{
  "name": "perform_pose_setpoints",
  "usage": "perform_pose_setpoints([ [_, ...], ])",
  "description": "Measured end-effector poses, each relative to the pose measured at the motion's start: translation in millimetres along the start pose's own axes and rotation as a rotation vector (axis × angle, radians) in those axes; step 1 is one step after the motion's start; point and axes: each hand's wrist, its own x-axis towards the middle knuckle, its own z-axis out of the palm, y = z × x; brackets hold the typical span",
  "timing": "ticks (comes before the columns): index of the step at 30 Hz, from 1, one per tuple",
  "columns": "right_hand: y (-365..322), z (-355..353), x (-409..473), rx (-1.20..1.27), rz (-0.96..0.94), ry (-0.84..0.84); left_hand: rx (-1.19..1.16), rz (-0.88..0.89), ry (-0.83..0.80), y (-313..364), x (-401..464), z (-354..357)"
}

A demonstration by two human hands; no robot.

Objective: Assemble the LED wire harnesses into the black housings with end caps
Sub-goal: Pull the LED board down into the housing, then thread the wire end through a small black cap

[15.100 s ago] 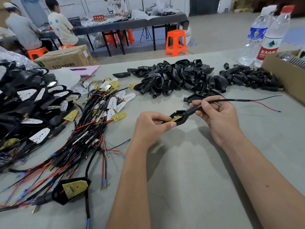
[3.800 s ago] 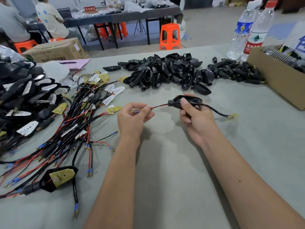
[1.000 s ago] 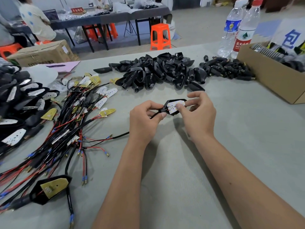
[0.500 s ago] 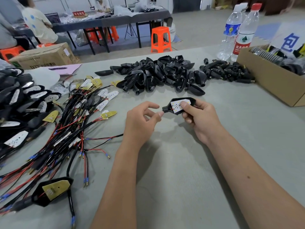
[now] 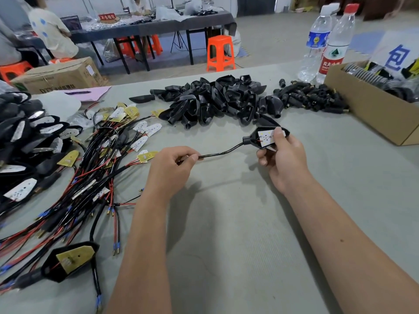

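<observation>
Hands (image 5: 172, 165) apart; cable (image 5: 221, 152) now stretches left-right.

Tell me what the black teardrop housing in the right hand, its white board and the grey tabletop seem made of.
Black teardrop housing: probably moulded plastic, with a dull sheen. White board: likely a painted circuit board, flat, dotted with small pale LEDs. Grey tabletop: seemingly a rubbery or fabric mat, matte and finely textured.

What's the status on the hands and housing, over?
Left hand pinches black cable. Right hand grips housing, thumb on LED board. Nothing in the way.
</observation>
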Motion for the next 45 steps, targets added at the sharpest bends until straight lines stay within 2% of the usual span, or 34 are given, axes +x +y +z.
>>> perform_pose_setpoints([
  [7, 0, -4, 4, -0.038, -0.059, 0.019, -0.119, 0.029, 0.018, 4, 0, 2],
  [12, -3, -10, 8, -0.051, -0.115, 0.106, 0.012, -0.009, 0.071, -3, -2, -7],
  [18, 0, -10, 7, -0.165, -0.151, 0.072, 0.146, -0.1, 0.206, -3, -1, -11],
  [21, -2, -13, 8, -0.221, -0.188, 0.163, 0.157, -0.117, 0.265, -11, -2, -26],
  [23, -3, -20, 12, -0.307, -0.212, 0.228, -0.036, -0.144, 0.301, -16, -2, -40],
  [25, -3, -25, 16, -0.457, -0.213, 0.222, -0.432, -0.19, 0.34, -15, -2, -47],
  [28, -3, -26, 18, -0.668, -0.178, 0.119, -0.942, -0.22, 0.368, -6, 0, -45],
  [30, -7, -25, 15, -0.805, -0.139, 0.017, -1.098, -0.206, 0.385, 1, 3, -36],
  [32, -19, -24, 12, -0.973, -0.073, -0.12, -1.056, -0.203, 0.47, 7, 8, -23],
  [34, -38, -27, 8, -1.211, 0.017, -0.275, -0.896, -0.195, 0.538, 11, 14, -6],
  [36, -55, -29, 2, -1.486, 0.108, -0.416, -0.812, -0.178, 0.539, 14, 23, 13],
  [38, -63, -31, -3, -1.661, 0.166, -0.495, -0.802, -0.175, 0.497, 18, 39, 34],
  [40, -65, -31, -6, -1.73, 0.199, -0.552, -0.751, -0.158, 0.434, 24, 56, 56],
  [43, -75, -32, -1, -1.723, 0.256, -0.611, -0.555, -0.069, 0.302, 34, 75, 92],
  [45, -83, -37, 14, -1.663, 0.25, -0.551, -0.512, -0.05, 0.222, 36, 83, 110],
])
